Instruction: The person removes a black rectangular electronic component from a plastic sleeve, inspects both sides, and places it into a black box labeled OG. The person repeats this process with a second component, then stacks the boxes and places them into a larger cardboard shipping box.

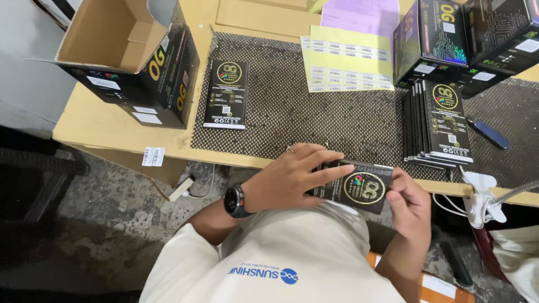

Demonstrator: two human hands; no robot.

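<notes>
A flat black packet (359, 188) with a gold round emblem sits between both hands, just off the table's near edge. My left hand (292, 174), with a dark watch on its wrist, lies over the packet's top left with the fingers stretched across it. My right hand (409, 205) grips the packet's right end. A matching single packet (226, 94) lies on the dark mesh mat (314, 123) at the left. A stack of the same packets (441, 120) rests on the mat at the right.
An open black carton (132, 56) stands at the table's left corner. Closed black cartons (460, 39) sit at the back right. A yellow sticker sheet (345, 62) lies at the back, a blue-handled tool (489, 133) at the right, a white clamp (480, 193) on the edge.
</notes>
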